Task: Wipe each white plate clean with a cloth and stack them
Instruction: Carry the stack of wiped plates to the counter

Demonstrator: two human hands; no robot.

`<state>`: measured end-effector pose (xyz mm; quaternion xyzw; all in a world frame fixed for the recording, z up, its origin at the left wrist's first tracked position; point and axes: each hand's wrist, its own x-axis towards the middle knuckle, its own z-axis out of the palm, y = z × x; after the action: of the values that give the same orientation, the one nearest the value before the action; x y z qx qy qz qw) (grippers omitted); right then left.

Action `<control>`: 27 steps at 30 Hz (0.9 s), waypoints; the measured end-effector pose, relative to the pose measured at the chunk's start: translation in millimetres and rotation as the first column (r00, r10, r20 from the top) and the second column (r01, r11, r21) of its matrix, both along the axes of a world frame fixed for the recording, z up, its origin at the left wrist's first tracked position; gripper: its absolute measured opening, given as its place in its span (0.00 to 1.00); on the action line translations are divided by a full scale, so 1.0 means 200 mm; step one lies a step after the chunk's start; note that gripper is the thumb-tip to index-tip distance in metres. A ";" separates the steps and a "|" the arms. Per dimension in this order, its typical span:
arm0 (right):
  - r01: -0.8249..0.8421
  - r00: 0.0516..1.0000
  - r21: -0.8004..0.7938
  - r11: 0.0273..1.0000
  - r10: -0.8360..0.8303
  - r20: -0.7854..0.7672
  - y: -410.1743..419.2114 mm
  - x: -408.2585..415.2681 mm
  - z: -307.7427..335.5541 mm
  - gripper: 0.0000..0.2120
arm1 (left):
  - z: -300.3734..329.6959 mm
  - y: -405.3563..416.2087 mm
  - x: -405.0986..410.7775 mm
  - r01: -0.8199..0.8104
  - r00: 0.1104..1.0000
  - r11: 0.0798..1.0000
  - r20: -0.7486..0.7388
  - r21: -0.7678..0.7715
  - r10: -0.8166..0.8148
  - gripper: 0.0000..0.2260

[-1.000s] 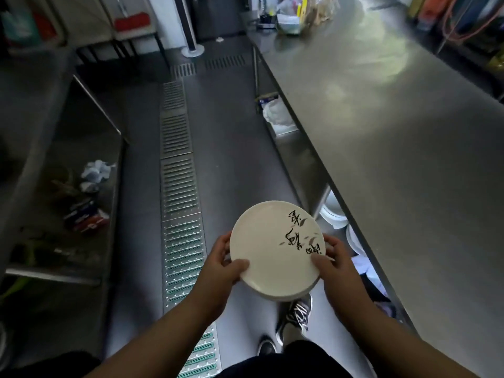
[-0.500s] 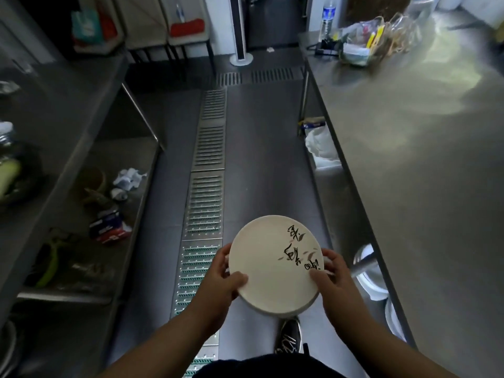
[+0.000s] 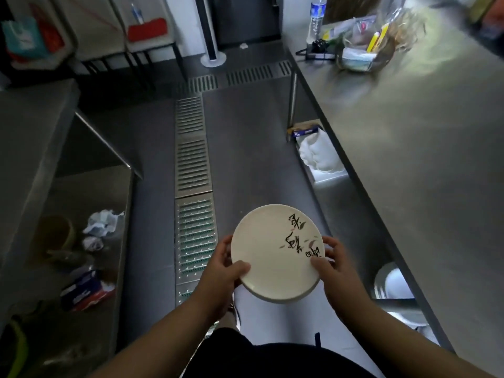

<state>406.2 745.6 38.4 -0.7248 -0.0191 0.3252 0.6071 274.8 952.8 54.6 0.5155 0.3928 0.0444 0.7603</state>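
Left hand [image 3: 221, 279] grips the white plate [image 3: 275, 252] at its 8 o'clock rim, thumb curled over the top face, fingers wrapped under the edge. Right hand [image 3: 334, 266] grips the same plate at its 4 o'clock rim, thumb on top near the black brush lettering, fingers curled behind the edge. Plate is held in mid-air at the lower centre of the view, above the dark floor, face up and tilted a little, black script and small pinkish marks on its 2 to 4 o'clock part; what looks like a second rim shows just under it at 6 o'clock, cannot tell for sure. Steel counter [image 3: 409, 159] runs along the 3 o'clock side, with a water bottle [image 3: 316, 15] and a clear bag of clutter [image 3: 365, 47] at its far 1 o'clock end. More white dishes [image 3: 392, 285] sit on the shelf under the counter at 4 o'clock. Floor drain grate [image 3: 192, 165] runs up toward 12 o'clock. Steel shelf unit [image 3: 32, 148] at 9 o'clock, crumpled paper [image 3: 102, 222] on its lower shelf.
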 end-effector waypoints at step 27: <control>0.776 0.589 -0.169 0.608 -0.794 -0.150 0.36 0.51 -0.71 0.16 | -0.69 0.41 1.54 0.741 0.634 0.666 -0.239 -0.085 -0.736 0.36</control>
<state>508.1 818.6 -102.7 -0.6454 0.3803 0.0991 0.6550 582.6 1035.7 -83.0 0.6400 0.2409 -0.3320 0.6497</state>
